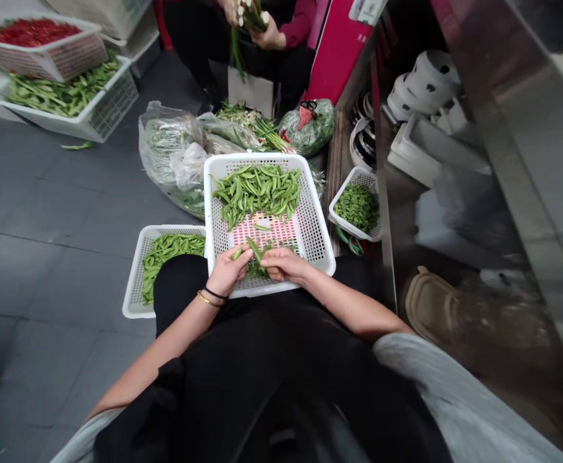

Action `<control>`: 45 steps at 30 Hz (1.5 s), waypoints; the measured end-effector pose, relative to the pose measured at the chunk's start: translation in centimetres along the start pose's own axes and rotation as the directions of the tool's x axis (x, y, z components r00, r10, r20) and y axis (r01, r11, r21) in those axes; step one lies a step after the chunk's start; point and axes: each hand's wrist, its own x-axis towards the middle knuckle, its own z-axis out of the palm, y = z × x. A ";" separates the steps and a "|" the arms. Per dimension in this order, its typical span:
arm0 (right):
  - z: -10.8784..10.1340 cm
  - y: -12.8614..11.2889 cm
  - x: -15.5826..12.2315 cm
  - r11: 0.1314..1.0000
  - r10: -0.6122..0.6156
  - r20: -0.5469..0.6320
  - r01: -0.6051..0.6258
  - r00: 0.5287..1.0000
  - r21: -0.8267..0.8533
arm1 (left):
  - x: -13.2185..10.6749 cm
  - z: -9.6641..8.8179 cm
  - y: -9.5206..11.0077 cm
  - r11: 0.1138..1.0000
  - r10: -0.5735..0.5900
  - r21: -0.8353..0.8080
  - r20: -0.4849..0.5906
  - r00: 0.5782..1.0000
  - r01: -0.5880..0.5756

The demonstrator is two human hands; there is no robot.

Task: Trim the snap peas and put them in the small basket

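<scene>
A white plastic basket point(327, 254) rests across my lap, with a pile of green snap pea pods point(262, 190) at its far end. Over its near end, my left hand point(229, 271) has its fingers closed, and a short green pod point(237, 254) shows in its grip. My right hand point(284, 263), also closed, pinches another snap pea pod point(254, 248) that slants up between both sets of fingertips. Green trimmings point(258, 271) lie in the basket beneath my hands, partly hidden by them. One loose pod point(262, 227) sits in the basket's middle.
Beside my left knee stands a second basket of pods point(172, 247). A small basket of leafy greens point(357, 207) is at right, near a metal shelf edge point(385, 212). Bagged vegetables point(172, 148) lie ahead. Another person's hand point(269, 35) holds green stalks. Stacked baskets point(112, 103) are far left.
</scene>
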 end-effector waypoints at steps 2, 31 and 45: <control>1.2 0.3 -0.3 1.000 -0.008 0.087 0.006 0.996 0.021 | -0.6 0.0 0.4 0.999 0.010 -0.037 0.041 0.999 -0.009; -1.8 -5.6 -4.8 0.282 -0.629 -0.123 0.077 0.767 -0.956 | -2.3 -0.7 2.2 0.967 0.161 -0.180 -0.110 0.981 -0.179; 2.2 -5.9 -3.1 0.024 -0.320 0.393 0.423 0.862 -0.906 | -4.4 -1.1 4.2 0.030 0.183 0.803 0.581 0.793 -0.595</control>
